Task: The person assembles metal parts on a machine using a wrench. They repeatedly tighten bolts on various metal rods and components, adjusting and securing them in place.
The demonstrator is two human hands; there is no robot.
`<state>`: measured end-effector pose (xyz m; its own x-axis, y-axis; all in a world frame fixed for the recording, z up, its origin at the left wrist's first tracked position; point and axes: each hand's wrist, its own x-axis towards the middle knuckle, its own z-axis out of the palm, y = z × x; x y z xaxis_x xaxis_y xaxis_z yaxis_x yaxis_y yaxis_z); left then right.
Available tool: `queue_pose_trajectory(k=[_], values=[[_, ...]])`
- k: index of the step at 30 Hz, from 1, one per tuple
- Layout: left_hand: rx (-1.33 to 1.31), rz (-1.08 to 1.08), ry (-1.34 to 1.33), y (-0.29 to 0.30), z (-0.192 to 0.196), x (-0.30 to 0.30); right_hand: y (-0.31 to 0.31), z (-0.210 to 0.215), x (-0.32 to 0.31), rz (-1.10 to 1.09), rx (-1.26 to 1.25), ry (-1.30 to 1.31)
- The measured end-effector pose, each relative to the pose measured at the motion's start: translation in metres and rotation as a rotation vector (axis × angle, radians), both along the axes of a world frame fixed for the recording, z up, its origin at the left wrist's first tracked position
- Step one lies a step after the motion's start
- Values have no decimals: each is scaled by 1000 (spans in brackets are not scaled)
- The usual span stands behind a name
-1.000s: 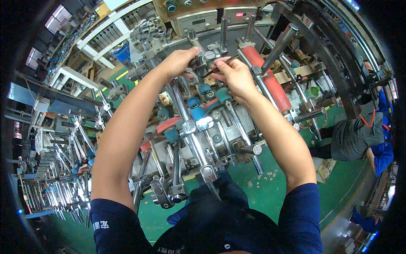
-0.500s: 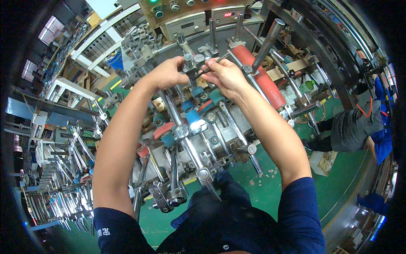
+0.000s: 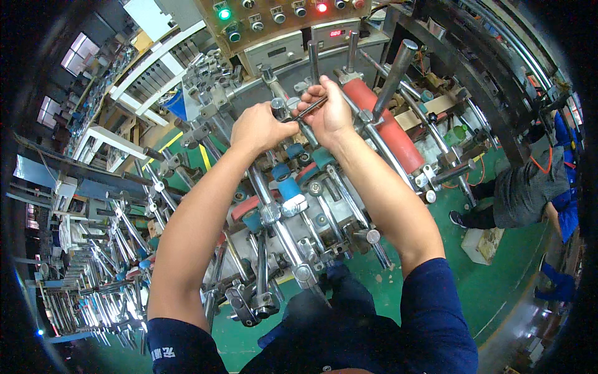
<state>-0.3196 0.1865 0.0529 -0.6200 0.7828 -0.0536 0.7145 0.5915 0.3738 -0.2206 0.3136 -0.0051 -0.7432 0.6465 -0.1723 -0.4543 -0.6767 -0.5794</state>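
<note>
Both arms reach to the far side of a machine frame with chrome rods and rollers. My left hand (image 3: 258, 129) is closed round a metal shaft clamp (image 3: 280, 107), thumb reaching toward its right side. My right hand (image 3: 330, 115), just to its right, has its fingers curled round a thin dark hex key (image 3: 313, 108). The key's inner end lies at the clamp; its exact seat is hidden. Below the hands sit blue rollers (image 3: 288, 187) and a green roller (image 3: 322, 157) on chrome rods (image 3: 284, 234).
A long red roller (image 3: 389, 128) lies to the right beside upright steel posts (image 3: 397, 71). Behind stands a control panel (image 3: 274, 20) with knobs and lit lamps. Many metal rods (image 3: 112, 299) fill a rack at left. At right is another person (image 3: 529, 187) near a pale block (image 3: 481, 244).
My right hand has rolled over, turning from a fingertip hold to curled fingers with the thumb raised. The key stays in it. My left hand stays at the clamp; the view has shifted slightly.
</note>
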Motion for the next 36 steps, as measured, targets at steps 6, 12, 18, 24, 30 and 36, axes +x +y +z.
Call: queue_pose_trajectory(k=[6,12,18,24,30,36], values=[[31,-59,10,-3,-7,-4,-23,9,-11,-89,569,-207],[-21,-103,-31,-7,-4,-5,-24,26,47,-89,1502,-900],[5,-280,-149,-13,-13,-28,-13,24,67,288,1003,-544],[25,-266,-160,-12,-15,-29,-8,29,59,218,895,-520],[-12,-234,-84,-10,-15,-25,-8,42,49,255,908,-562],[19,-230,-44,-11,-11,-19,-3,40,45,246,835,-562]])
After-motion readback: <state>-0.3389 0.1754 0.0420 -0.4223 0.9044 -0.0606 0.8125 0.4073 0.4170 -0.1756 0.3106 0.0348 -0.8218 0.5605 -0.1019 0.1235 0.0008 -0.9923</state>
